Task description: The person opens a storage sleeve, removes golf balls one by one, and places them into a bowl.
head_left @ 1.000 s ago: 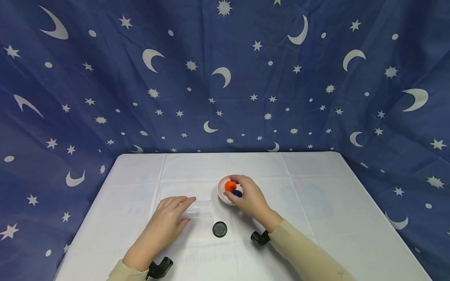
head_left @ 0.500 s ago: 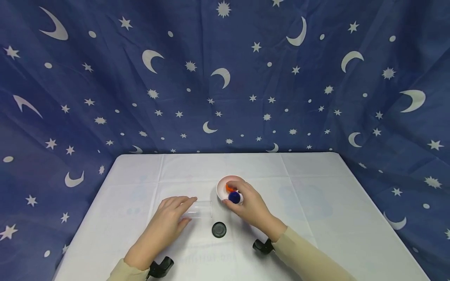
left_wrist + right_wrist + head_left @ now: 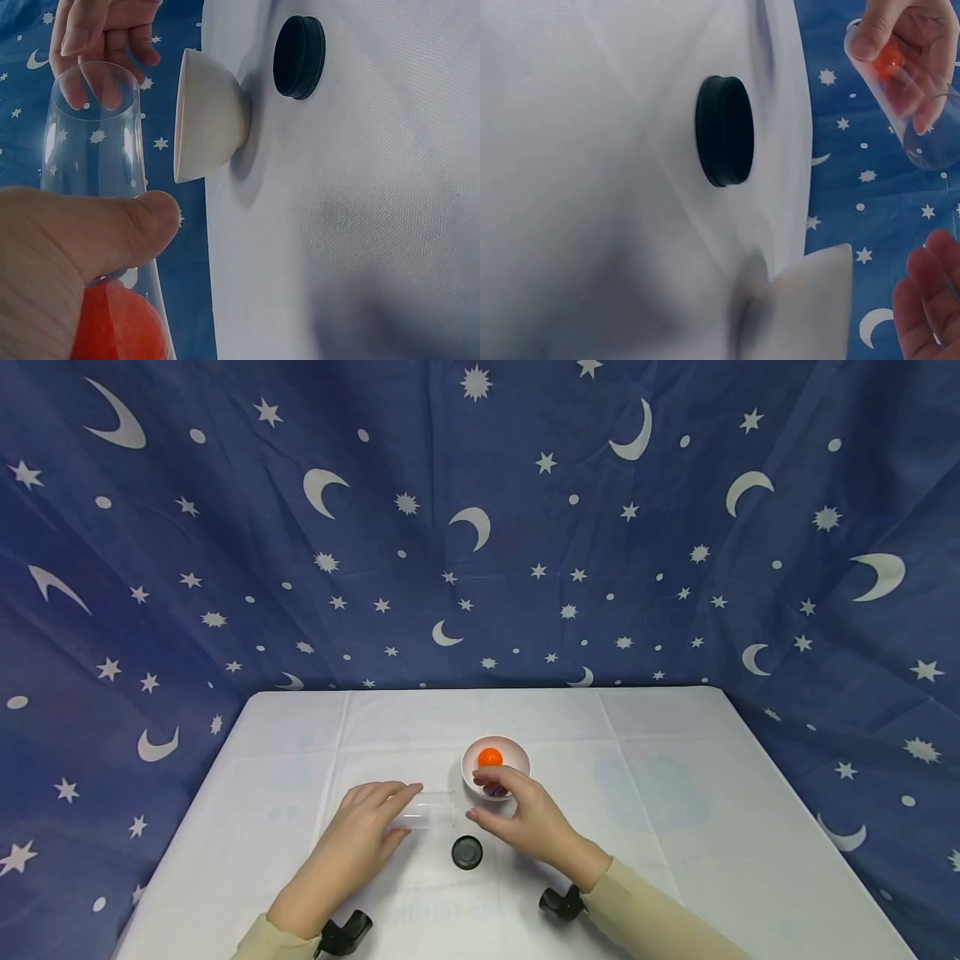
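Note:
My left hand (image 3: 352,835) grips a clear plastic tube (image 3: 435,810) lying sideways, its open end facing right. An orange-red ball (image 3: 120,322) sits inside the tube near my palm in the left wrist view. My right hand (image 3: 532,814) hovers at the near rim of a small white bowl (image 3: 517,752), thumb and fingers spread apart. No ball shows between its fingers (image 3: 930,292) in the right wrist view. An orange ball (image 3: 491,757) lies in the bowl. A dark blue ball (image 3: 495,790) shows partly behind my right fingers, seemingly in the bowl.
A round black lid (image 3: 467,852) lies on the white-covered table (image 3: 637,718), between my hands and nearer to me than the bowl. A blue curtain (image 3: 525,527) with moons and stars hangs behind the table.
My right hand has drawn slightly toward me and spread its fingers. The blue ball, between thumb and fingers half a second ago, now shows behind the fingers. The left hand stays in place.

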`<state>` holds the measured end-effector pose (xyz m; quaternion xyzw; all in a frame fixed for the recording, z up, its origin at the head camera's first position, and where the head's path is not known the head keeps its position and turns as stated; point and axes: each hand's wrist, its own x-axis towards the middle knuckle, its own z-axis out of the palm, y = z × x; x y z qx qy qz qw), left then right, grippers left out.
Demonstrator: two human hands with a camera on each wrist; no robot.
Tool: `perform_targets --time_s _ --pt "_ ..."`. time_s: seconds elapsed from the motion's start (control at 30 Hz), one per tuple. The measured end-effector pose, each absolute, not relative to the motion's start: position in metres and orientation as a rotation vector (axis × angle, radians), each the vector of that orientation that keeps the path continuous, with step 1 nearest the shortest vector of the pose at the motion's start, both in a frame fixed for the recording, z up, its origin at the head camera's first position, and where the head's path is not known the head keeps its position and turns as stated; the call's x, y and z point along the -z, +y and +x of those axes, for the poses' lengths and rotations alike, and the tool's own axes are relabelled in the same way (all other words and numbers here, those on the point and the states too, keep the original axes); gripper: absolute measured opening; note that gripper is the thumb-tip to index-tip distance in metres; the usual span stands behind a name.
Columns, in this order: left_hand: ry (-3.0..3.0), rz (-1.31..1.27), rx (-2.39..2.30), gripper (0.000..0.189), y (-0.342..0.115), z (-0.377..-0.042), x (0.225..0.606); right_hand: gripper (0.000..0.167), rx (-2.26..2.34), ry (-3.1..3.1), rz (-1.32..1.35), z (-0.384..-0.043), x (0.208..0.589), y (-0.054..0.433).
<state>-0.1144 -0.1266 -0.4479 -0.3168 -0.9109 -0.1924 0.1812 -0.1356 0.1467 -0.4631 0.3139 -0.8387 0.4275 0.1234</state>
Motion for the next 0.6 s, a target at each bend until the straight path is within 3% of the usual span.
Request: perform_targets --time_s 0.6 --pt "-2.58 -0.897 0.533 0.063 -0.125 -0.111 0.446 0.048 -1.342 -2.485 1.001 -0.13 0.477 0.136"
